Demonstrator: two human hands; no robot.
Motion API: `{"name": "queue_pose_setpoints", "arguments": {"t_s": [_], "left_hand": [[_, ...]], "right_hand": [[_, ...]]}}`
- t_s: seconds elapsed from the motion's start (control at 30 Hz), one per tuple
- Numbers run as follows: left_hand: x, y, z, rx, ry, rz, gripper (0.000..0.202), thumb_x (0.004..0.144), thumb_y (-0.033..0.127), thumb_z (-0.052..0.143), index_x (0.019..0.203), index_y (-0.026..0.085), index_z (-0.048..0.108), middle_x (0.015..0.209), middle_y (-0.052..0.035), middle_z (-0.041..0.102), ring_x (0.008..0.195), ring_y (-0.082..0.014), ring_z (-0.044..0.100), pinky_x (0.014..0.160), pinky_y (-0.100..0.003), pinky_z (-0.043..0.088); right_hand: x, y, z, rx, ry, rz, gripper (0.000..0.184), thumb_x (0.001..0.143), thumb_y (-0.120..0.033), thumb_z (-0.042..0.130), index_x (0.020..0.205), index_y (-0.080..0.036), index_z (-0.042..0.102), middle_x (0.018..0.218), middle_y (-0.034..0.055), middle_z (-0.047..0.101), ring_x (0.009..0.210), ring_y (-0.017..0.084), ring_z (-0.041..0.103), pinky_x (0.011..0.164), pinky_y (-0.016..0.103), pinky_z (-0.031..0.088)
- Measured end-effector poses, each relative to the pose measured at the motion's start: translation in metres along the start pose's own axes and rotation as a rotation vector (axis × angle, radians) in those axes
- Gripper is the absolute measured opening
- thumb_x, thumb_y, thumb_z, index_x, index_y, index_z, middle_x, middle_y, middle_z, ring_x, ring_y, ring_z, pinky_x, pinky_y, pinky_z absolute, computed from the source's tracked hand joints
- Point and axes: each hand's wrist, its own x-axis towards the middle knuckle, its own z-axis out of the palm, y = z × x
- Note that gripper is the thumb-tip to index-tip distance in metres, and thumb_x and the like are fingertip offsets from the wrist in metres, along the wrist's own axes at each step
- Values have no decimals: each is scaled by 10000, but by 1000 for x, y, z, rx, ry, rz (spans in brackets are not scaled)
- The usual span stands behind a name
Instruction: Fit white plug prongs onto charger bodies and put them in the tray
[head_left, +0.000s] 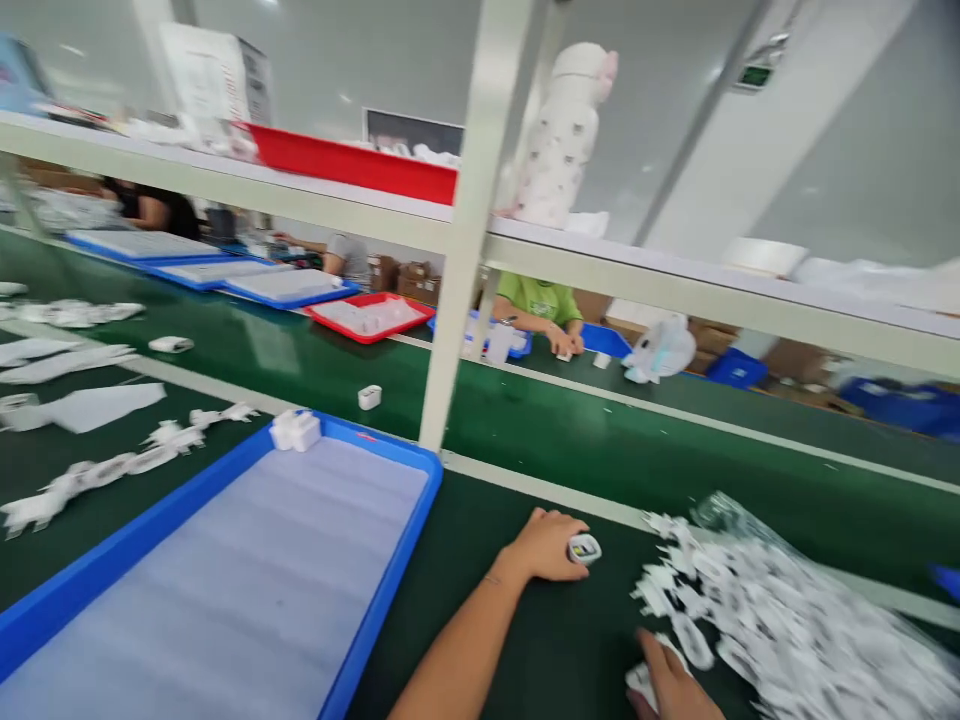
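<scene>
My left hand point(544, 545) rests on the green table top, its fingers curled round a small white device point(584, 548). At the bottom edge my right hand point(671, 685) lies on the near end of a heap of small white packets point(780, 620), with its fingers closed on one white packet point(645, 680). A large blue tray point(225, 580) with a pale liner lies to the left of my left arm. Two small white parts point(296, 430) sit in the tray's far corner.
A white shelf post point(465, 230) rises from the table behind the tray. A green conveyor belt point(600, 430) carries a small white part point(369, 397). Across it sit other people, one in a green shirt point(540, 300), with blue and red trays point(367, 317). White scraps point(90, 470) lie at the left.
</scene>
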Motion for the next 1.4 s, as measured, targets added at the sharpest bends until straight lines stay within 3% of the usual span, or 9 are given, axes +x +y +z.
{"name": "queue_pose_setpoints", "arguments": {"t_s": [0.07, 0.13, 0.3, 0.67, 0.77, 0.97, 1.1, 1.23, 1.4], "left_hand": [[1, 4, -1, 13, -32, 16, 418, 671, 435, 660, 1052, 281, 586, 1028, -29, 626, 998, -249, 547, 872, -367, 347], [3, 6, -2, 18, -48, 35, 327, 684, 424, 650, 972, 275, 616, 988, -18, 628, 981, -239, 545, 867, -356, 335], [7, 5, -2, 2, -43, 73, 289, 711, 369, 614, 987, 283, 618, 978, -4, 628, 972, -232, 533, 850, -347, 326], [7, 5, -3, -76, -44, 72, 254, 709, 358, 603, 951, 285, 627, 957, 8, 640, 951, -223, 536, 877, -341, 327], [6, 3, -4, -127, -54, 90, 256, 713, 344, 601, 958, 277, 628, 951, 9, 640, 952, -216, 535, 881, -329, 334], [9, -5, -4, -230, -91, 26, 294, 708, 403, 612, 948, 235, 642, 978, -19, 630, 940, -225, 532, 824, -298, 378], [11, -8, -2, -215, -97, 44, 272, 720, 409, 608, 913, 221, 648, 941, -17, 633, 909, -218, 536, 824, -304, 373], [10, -7, -3, -205, -85, 46, 261, 724, 404, 607, 903, 216, 637, 921, -15, 630, 899, -215, 534, 811, -300, 372], [9, -4, -4, -200, -80, 38, 234, 731, 406, 601, 845, 202, 616, 837, -12, 613, 850, -212, 530, 788, -309, 373]], "right_hand": [[-6, -10, -9, -132, -77, 14, 340, 801, -231, 436, 1114, -232, 567, 944, 107, 654, 680, 252, 667, 505, 335, 527], [0, -25, -16, -186, -54, 99, 421, 826, -215, 425, 1247, -205, 453, 1108, 137, 597, 924, 298, 631, 699, 413, 545], [18, -49, -27, 12, 27, 179, 442, 875, -225, 438, 1301, -191, 325, 1210, 153, 516, 1149, 272, 511, 897, 426, 484], [28, -49, -27, 421, 74, 379, 133, 851, -245, 491, 919, -230, 378, 1189, 130, 570, 1023, 209, 583, 805, 339, 489], [36, -40, -27, 431, 54, 383, 99, 867, -272, 467, 948, -220, 445, 1161, 114, 595, 1010, 210, 587, 800, 321, 484], [71, -17, -23, 427, -85, 357, 178, 848, -295, 481, 954, -201, 590, 881, 42, 638, 758, 175, 596, 708, 294, 483], [94, -8, -13, 453, -94, 348, 147, 822, -270, 497, 902, -185, 587, 923, 50, 592, 775, 161, 579, 703, 282, 477], [103, -7, -4, 554, -135, 348, 171, 862, -270, 436, 996, -193, 507, 1016, 56, 589, 803, 157, 585, 706, 284, 471], [110, -6, 1, 532, -244, 310, 126, 819, -241, 522, 917, -190, 581, 844, 22, 619, 719, 154, 569, 667, 267, 440]]}}
